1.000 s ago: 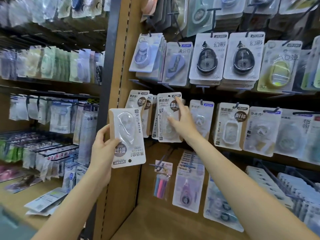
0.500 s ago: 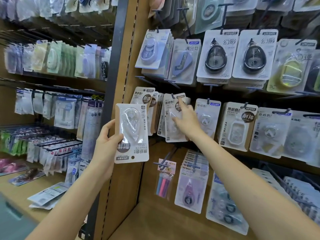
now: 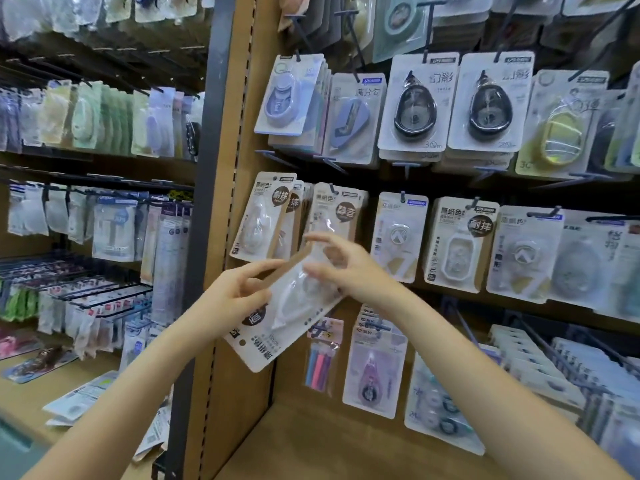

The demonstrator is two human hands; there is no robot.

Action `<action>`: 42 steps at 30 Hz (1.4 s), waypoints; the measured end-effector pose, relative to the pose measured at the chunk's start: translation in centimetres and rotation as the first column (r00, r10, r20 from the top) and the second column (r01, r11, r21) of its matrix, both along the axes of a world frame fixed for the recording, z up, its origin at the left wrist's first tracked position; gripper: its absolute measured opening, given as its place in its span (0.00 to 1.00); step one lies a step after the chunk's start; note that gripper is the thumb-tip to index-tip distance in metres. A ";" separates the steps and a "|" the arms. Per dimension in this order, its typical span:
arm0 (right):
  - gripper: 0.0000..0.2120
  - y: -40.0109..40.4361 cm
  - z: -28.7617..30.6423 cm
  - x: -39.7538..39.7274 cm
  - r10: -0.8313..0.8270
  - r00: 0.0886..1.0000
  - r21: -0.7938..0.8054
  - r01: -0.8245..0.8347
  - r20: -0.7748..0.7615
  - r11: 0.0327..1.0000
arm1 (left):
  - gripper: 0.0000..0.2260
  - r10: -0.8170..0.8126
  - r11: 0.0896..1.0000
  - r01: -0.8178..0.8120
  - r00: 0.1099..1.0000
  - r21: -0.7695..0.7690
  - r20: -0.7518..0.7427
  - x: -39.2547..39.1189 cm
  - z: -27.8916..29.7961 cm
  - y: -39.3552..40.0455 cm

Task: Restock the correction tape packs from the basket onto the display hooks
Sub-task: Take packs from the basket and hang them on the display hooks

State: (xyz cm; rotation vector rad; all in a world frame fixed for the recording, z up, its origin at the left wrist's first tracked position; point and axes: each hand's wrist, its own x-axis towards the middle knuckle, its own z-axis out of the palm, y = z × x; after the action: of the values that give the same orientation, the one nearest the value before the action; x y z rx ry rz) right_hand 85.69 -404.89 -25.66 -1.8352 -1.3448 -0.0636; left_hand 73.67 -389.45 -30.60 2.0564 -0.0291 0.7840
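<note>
A correction tape pack (image 3: 277, 317) held tilted and upside down in front of a shop display.
The left hand (image 3: 239, 292) grips its left edge; the right hand (image 3: 346, 268) touches its upper right, fingers loosely spread. Matching packs (image 3: 263, 216) hang on hooks (image 3: 332, 187) just behind.

L arm: bare, enters from near-left, reaches up and right. Left hand (image 3: 239, 292): fingers spread, thumb side uppermost, gripping a pack's left edge. R arm: bare, enters from near-right, angled up-left. Right hand (image 3: 341, 268): fingers curled loosely over the pack's far end; contact blurred.
</note>
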 end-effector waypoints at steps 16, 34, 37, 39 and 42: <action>0.34 -10.9 -2.1 1.1 0.057 0.971 0.101 -0.034 -0.234 0.994 | 0.08 -0.029 0.943 0.120 0.959 -0.310 0.282 4.5 4.1 -6.8; 0.38 -15.4 -3.2 4.1 -0.029 0.842 0.242 0.187 -0.538 0.952 | 0.29 -0.286 0.957 0.283 0.957 -0.060 -0.051 7.2 1.5 -13.6; 0.37 -17.1 -3.8 4.6 -0.039 0.824 0.243 0.211 -0.565 0.947 | 0.27 -0.354 0.935 0.352 0.933 -0.033 -0.060 7.4 1.0 -14.6; 0.37 -18.1 -4.0 4.7 -0.059 0.835 0.255 0.233 -0.547 0.938 | 0.27 -0.372 0.928 0.371 0.927 -0.024 -0.050 8.1 0.8 -15.2; 0.38 -19.5 -3.9 4.8 -0.079 0.859 0.280 0.250 -0.506 0.927 | 0.29 -0.381 0.925 0.380 0.924 -0.014 -0.041 9.0 0.8 -16.3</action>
State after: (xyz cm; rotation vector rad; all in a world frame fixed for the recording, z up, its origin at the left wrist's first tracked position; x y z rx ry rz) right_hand 90.54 -424.41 -29.53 -1.5321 -0.7610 0.0725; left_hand 82.68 -405.80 -29.78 1.9754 -0.3913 0.4955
